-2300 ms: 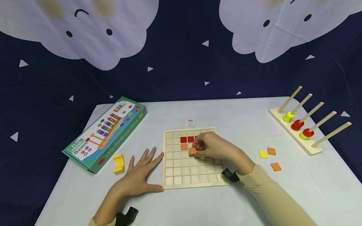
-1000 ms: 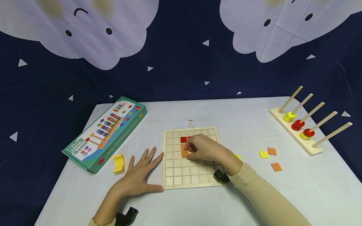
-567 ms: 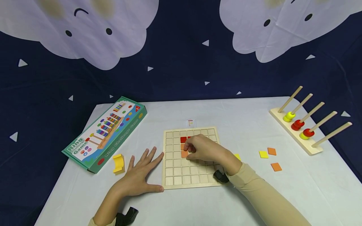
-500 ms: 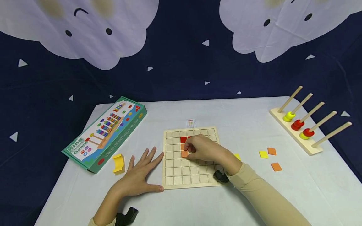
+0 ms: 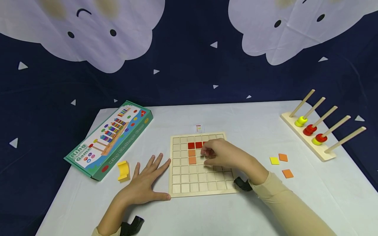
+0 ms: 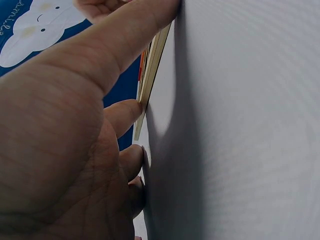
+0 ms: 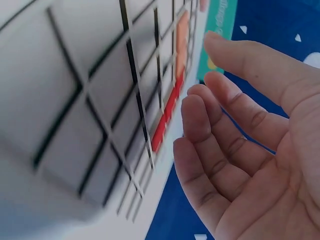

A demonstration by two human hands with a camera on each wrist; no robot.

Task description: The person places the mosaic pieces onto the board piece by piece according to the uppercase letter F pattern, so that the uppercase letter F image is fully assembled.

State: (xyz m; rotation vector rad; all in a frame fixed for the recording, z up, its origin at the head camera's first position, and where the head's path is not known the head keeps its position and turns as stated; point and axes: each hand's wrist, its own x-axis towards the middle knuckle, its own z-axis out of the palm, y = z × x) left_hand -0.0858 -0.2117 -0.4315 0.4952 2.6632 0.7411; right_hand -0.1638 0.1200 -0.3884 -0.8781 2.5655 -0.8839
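A wooden grid board (image 5: pixel 185 187) lies flat on the white table. Red square tiles (image 5: pixel 191 145) sit in a row near its top, partly covered by my right hand. Below the leftmost red tile, two orange tiles (image 5: pixel 192 160) fill cells one under the other. My right hand (image 5: pixel 226 154) hovers over the board, just right of the orange tiles; in the right wrist view its fingers (image 7: pixel 196 117) are loosely bent with nothing between them. My left hand (image 5: pixel 147 186) lies spread on the table, thumb and index fingertips at the board's left edge.
Right of the board lie a yellow tile (image 5: pixel 274 161) and two loose orange tiles (image 5: pixel 287 173). A peg stand (image 5: pixel 317 141) with red and yellow rings is farther right. A ring game box (image 5: pixel 110 139), a yellow block (image 5: pixel 124 171) and a small pattern card (image 5: pixel 199 128) are also there.
My right hand brought an orange tile to the cell under the first orange one, let go of it and drew back to the right. The left hand has stayed in place.
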